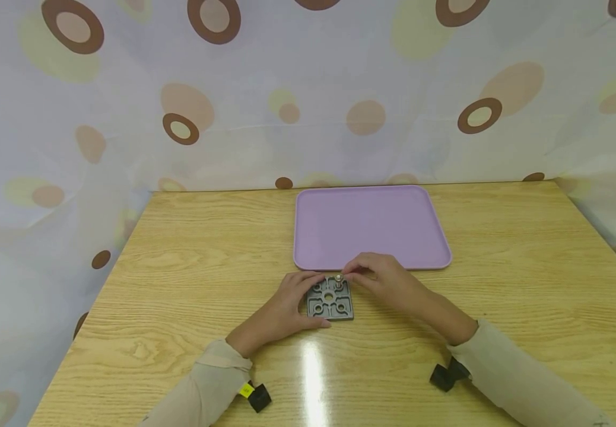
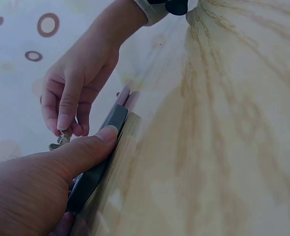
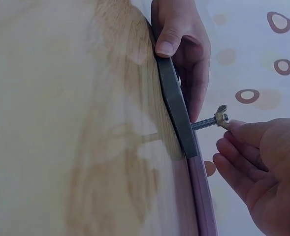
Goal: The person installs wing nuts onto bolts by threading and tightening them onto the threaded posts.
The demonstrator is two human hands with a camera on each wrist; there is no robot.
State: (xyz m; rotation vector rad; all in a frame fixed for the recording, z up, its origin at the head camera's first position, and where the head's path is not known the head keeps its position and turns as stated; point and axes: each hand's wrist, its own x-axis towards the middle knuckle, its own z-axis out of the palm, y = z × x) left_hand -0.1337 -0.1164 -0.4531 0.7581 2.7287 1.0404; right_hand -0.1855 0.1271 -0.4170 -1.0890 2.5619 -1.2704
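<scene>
A square grey metal plate (image 1: 335, 317) with round holes and raised ribs lies flat on the wooden table. My left hand (image 1: 289, 303) grips its left side, the thumb at the near edge and the fingers at the far edge. A threaded bolt (image 3: 203, 124) stands upright from the plate's far right corner. High on that bolt sits a brass-coloured wing nut (image 3: 220, 118), apart from the plate with bare thread below. My right hand (image 1: 388, 280) pinches one wing of the nut between thumb and fingertips. In the left wrist view, the left thumb partly hides the plate.
A purple tray (image 1: 372, 222) lies just beyond the plate, close to both hands. Patterned cloth (image 1: 329, 151) hangs behind the table and at its sides. Black wrist devices (image 1: 259, 397) are strapped near both sleeves.
</scene>
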